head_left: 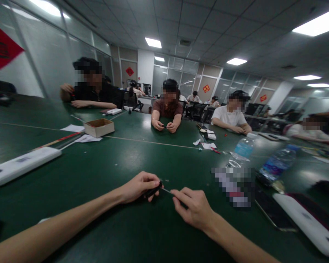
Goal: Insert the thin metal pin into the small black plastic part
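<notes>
Over the green table (pixel 142 153), my left hand (pixel 139 187) is closed around a small black object (pixel 154 190), its kind too small to make out. A thin metal rod (pixel 167 191) runs between that object and my right hand (pixel 193 205). The fingers of my right hand pinch the rod's near end, and its other end meets the black object's right end. Whether the tip is inside it or just touching, I cannot tell. Both hands are slightly above the tabletop, close together.
An open cardboard box (pixel 100 128) and a white elongated device (pixel 24 164) are on the left. At right stand a clear bottle (pixel 241 149), a blue-labelled bottle (pixel 278 162), a dark phone (pixel 274 210) and another white device (pixel 307 223). Several people sit around the table.
</notes>
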A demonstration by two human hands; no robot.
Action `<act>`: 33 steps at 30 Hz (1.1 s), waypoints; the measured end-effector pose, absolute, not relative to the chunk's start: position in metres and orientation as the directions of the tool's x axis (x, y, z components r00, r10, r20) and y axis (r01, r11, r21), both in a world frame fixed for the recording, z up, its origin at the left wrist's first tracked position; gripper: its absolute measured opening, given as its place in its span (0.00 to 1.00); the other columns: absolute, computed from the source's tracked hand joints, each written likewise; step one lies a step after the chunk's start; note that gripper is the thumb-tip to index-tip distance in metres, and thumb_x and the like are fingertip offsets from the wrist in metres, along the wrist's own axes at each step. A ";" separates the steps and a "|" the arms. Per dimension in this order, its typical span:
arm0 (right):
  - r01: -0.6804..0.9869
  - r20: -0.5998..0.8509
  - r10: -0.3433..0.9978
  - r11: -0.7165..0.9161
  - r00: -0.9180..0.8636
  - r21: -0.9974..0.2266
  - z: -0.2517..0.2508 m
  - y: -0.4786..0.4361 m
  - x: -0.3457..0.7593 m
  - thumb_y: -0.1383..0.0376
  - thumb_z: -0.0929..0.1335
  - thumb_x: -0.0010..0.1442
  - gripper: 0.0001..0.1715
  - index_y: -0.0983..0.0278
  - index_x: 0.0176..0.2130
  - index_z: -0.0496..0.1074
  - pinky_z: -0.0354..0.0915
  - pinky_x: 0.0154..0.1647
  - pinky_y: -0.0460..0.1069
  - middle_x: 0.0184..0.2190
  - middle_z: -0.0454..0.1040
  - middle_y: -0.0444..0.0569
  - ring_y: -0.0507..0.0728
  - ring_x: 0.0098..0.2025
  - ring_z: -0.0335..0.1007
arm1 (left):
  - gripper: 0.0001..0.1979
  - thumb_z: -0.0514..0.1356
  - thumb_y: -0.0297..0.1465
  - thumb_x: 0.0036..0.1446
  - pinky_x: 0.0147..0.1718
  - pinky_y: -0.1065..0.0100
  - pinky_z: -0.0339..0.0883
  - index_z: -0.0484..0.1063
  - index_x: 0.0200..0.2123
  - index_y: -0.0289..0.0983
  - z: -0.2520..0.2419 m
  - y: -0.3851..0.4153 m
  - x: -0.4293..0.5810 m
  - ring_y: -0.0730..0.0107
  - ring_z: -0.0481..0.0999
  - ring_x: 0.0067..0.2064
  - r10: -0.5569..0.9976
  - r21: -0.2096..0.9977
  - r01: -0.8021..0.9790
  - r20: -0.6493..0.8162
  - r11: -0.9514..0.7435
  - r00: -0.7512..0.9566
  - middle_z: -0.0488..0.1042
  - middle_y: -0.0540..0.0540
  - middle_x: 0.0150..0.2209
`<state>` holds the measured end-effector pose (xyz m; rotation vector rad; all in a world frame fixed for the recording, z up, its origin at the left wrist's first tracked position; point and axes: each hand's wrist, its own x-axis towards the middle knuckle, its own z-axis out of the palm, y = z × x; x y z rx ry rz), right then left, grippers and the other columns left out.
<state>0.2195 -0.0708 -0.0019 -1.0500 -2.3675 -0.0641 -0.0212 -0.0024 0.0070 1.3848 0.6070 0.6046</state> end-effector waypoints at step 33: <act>0.786 0.491 0.736 0.599 -0.467 -0.151 0.006 -0.073 0.210 0.64 0.60 0.65 0.16 0.61 0.51 0.67 0.62 0.31 0.45 0.34 0.71 0.48 0.51 0.31 0.67 | 0.15 0.58 0.39 0.57 0.21 0.74 0.62 0.68 0.41 0.32 0.012 -0.005 -0.016 0.67 0.76 0.29 0.737 0.971 -0.140 -0.049 0.192 0.674 0.75 0.40 0.34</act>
